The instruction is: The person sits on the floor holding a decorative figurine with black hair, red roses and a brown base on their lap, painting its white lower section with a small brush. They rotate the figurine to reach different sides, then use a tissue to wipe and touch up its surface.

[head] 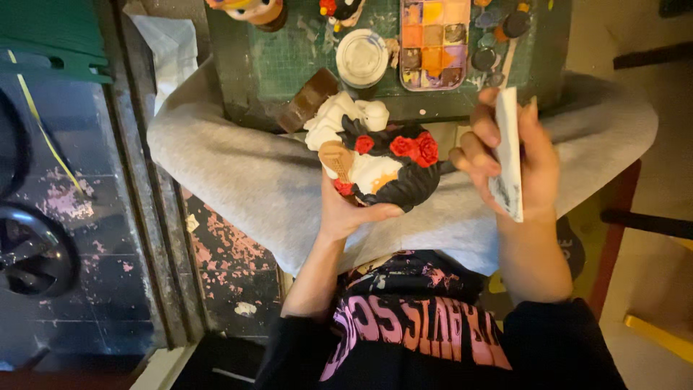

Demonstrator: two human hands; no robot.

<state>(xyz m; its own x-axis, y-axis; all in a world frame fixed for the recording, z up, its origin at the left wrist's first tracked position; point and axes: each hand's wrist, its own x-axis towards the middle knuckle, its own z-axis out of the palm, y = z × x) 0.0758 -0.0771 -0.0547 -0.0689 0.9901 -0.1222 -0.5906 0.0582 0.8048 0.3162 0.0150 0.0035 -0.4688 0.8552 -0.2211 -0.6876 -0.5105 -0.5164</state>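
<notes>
Over the lap, in the head view, the left hand [346, 209] is closed around the underside of one painted figurine [375, 155], white and black with red flowers, held above the knees just short of the counter [238, 79]. The hand's palm covers the figurine's base, so how it ends below cannot be made out. The right hand [505, 155] grips a flat white paint-smeared piece [509, 152] on edge; what kind of thing it is stays unclear, and its fingers hide most of the near face.

At the top edge two more figurines are cut off by the frame: an orange one [253, 9] and a black and red one [341, 9].

The counter is dark, with a green cutting mat [303, 50] stained by paint. On it lie one round white lidded pot [362, 58], one paint palette [433, 43] of square wells, and a cluster of small dark paint pots [498, 36]. A brown block [307, 101] lies at the counter's near edge.

Grey trousers [238, 173] cover the knees. To the left, the dark floor [86, 238] shows pink paint flecks.
</notes>
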